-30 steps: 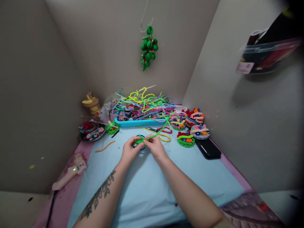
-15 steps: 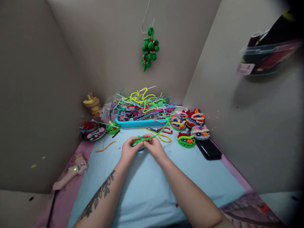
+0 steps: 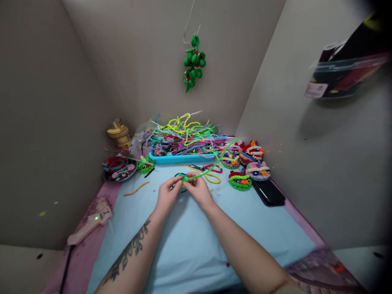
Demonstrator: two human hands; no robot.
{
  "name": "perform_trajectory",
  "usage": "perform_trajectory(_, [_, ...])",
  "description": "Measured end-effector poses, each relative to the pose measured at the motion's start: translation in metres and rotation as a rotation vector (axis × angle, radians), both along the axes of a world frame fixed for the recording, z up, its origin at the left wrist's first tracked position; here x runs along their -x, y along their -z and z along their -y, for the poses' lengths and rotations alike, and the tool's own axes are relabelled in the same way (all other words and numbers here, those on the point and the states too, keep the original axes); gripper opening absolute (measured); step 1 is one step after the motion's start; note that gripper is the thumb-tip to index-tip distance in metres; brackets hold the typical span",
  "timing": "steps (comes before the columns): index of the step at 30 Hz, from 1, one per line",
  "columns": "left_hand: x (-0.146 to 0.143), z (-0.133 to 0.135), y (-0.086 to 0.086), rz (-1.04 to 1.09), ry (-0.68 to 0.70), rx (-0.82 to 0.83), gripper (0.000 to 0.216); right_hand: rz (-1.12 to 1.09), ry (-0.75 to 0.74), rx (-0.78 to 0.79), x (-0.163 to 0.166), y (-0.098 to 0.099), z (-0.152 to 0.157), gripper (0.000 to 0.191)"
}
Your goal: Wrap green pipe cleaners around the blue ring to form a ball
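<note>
Over the middle of the light blue cloth, both my hands meet around a bright green pipe cleaner (image 3: 211,169). Its long free end arcs up and to the right, towards the tray. My left hand (image 3: 168,191) is closed, thumb and fingers pinching the green piece near its bent end. Just beside it, my right hand (image 3: 197,188) is closed too, pinching the same pipe cleaner at the fingertips. Between and under the fingers shows part of a dark blue ring (image 3: 184,189), mostly hidden by the hands.
A blue tray (image 3: 183,158) heaped with pipe cleaners stands at the back. Scissors (image 3: 211,168) lie before it. On the right are several fuzzy face-like crafts (image 3: 240,180) and a black phone (image 3: 269,192). A glue gun (image 3: 92,222) and a metal bowl (image 3: 121,176) are on the left.
The green pipe cleaner's free end has swung lower and further right. Green loops near my left fingers have drawn in, and more of the blue ring shows. Both hands stay in place.
</note>
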State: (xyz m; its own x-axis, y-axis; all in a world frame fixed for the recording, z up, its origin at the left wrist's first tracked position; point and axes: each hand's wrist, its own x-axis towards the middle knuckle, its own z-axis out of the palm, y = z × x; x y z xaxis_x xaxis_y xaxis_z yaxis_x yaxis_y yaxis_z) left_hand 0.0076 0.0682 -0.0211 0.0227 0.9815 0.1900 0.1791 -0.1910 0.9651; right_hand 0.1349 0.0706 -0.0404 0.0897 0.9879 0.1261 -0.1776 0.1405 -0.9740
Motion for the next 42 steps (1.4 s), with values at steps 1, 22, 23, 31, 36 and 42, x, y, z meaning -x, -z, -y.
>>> perform_trajectory(1, [-0.001, 0.001, -0.002, -0.025, -0.012, -0.012, 0.030, -0.010, 0.009, 0.003, 0.001, 0.000, 0.000, 0.032])
perform_trajectory(22, [-0.006, 0.008, -0.010, -0.164, 0.006, -0.034, 0.025, 0.101, 0.234, 0.048, 0.000, 0.002, 0.001, 0.022])
perform_trajectory(23, [-0.006, 0.008, -0.010, -0.163, 0.014, -0.031, 0.025, 0.078, 0.244, 0.045, 0.000, 0.004, -0.001, 0.023])
perform_trajectory(31, [-0.006, 0.004, -0.003, -0.127, 0.036, -0.035, 0.031, -0.059, 0.217, 0.016, -0.002, 0.002, -0.003, 0.027])
perform_trajectory(36, [0.004, -0.003, -0.001, -0.116, 0.070, -0.003, 0.032, -0.112, 0.154, 0.043, -0.007, -0.004, -0.005, 0.023])
perform_trajectory(42, [0.009, -0.005, -0.001, -0.205, 0.037, -0.120, 0.036, -0.203, 0.080, 0.048, -0.006, -0.008, -0.004, 0.019])
